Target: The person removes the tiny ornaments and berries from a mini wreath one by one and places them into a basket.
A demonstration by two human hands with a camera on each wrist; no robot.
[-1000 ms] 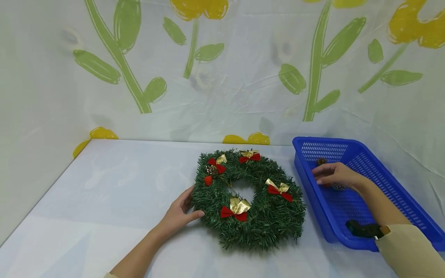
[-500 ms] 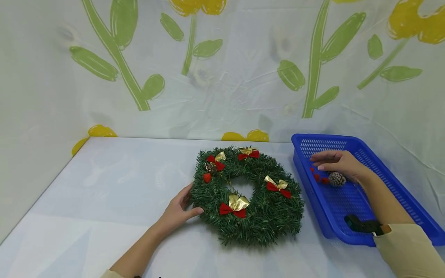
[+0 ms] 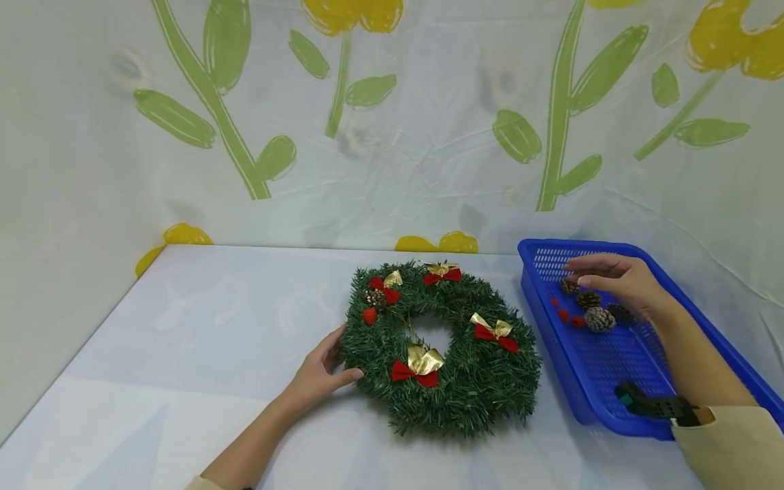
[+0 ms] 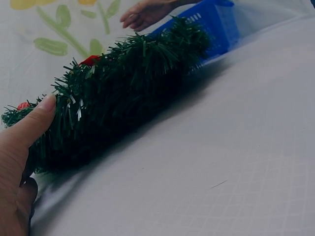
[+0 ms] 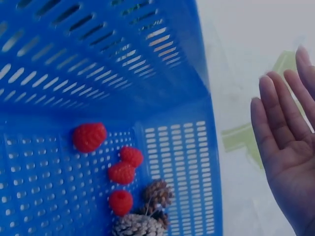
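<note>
A green wreath (image 3: 442, 347) is laid flat on the white table (image 3: 184, 354), decorated with red-and-gold bows (image 3: 418, 365), a small pine cone and a red berry. The left hand (image 3: 318, 373) is rested against the wreath's outer left edge, with the thumb (image 4: 30, 124) pressed to the needles and the fingers only lightly bent; nothing is gripped. To the right of the wreath, just beside it, a blue perforated basket (image 3: 704, 320) is placed. The right hand (image 3: 615, 278) is held above the basket's far end, palm open, fingers straight and close together (image 5: 275, 118), with nothing held. Beneath it, on the basket floor, four red berries (image 5: 122, 172) and several pine cones (image 3: 598, 318) are grouped together. A flower-printed backdrop (image 3: 392, 122) is hung behind the table.
</note>
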